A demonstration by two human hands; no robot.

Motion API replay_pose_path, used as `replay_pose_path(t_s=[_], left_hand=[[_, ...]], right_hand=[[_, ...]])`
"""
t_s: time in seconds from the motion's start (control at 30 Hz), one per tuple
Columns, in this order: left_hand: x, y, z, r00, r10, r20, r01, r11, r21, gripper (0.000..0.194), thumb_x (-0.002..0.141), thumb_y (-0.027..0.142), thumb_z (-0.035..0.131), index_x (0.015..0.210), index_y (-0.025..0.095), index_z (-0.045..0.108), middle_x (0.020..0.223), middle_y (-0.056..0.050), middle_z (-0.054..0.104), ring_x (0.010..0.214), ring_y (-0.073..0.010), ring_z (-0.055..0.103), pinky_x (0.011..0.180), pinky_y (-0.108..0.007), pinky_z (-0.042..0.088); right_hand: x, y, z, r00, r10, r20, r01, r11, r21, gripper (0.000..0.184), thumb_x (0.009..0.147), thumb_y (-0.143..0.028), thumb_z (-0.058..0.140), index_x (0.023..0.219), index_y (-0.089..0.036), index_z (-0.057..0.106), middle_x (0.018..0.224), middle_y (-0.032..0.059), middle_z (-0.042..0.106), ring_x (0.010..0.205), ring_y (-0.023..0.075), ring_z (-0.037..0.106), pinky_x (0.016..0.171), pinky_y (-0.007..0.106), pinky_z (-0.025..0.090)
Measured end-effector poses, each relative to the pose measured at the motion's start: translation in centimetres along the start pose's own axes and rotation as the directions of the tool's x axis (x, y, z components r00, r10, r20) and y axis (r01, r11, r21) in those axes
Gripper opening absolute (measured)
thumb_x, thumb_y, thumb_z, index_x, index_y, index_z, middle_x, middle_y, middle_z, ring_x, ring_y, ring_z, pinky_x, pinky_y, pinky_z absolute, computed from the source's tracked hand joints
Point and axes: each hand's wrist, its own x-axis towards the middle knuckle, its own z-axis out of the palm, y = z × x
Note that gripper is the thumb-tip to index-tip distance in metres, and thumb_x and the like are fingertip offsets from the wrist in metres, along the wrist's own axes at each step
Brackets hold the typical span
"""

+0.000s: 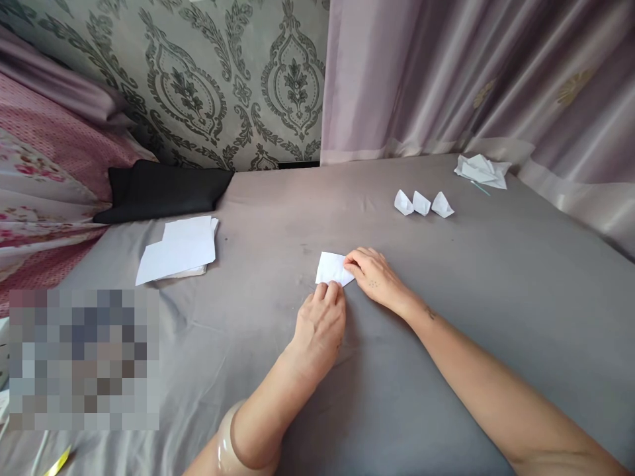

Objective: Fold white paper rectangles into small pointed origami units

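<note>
A small piece of folded white paper lies on the grey sheet in front of me. My left hand is closed, with its bent fingers at the paper's near edge; the thumb is hidden beneath. At the paper's right corner, my right hand pinches with thumb and forefinger. Beyond my right hand, folded white paper shapes stand in a row: a left one, a middle one and a right one.
White paper sheets lie stacked at left, before a black cloth-like item. More folded papers and a thin teal stick sit at far right. Curtains hang behind the grey sheet. A yellow object is at lower left; a patch there is blurred.
</note>
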Motion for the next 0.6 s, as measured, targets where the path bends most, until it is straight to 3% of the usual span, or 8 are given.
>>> replay_pose_path(t_s=[0.33,0.6], left_hand=[[0.31,0.40,-0.24,1.000,-0.019,0.020,0.018,0.999,0.037,0.037,0.084,0.006,0.042,0.118,0.007,0.058,0.115,-0.014,0.055,0.102,-0.0248,0.053,0.079,-0.034,0.053],[0.16,0.74,-0.37,1.000,-0.002,0.028,-0.001,0.995,0.097,0.042,0.080,0.006,0.050,0.121,0.006,0.057,0.120,-0.016,0.054,0.106,-0.0251,0.052,0.082,-0.032,0.052]], right_hand=[[-0.18,-0.18,0.33,0.999,-0.052,-0.008,0.050,0.981,-0.186,0.016,0.095,-0.022,0.045,0.086,-0.020,0.057,0.093,0.0045,0.063,0.088,0.0204,0.052,0.076,0.032,0.034],[-0.14,-0.04,0.69,0.998,-0.060,-0.018,0.055,0.975,-0.214,0.014,0.095,-0.021,0.045,0.084,-0.021,0.054,0.091,0.0034,0.062,0.086,0.0190,0.051,0.073,0.031,0.033]])
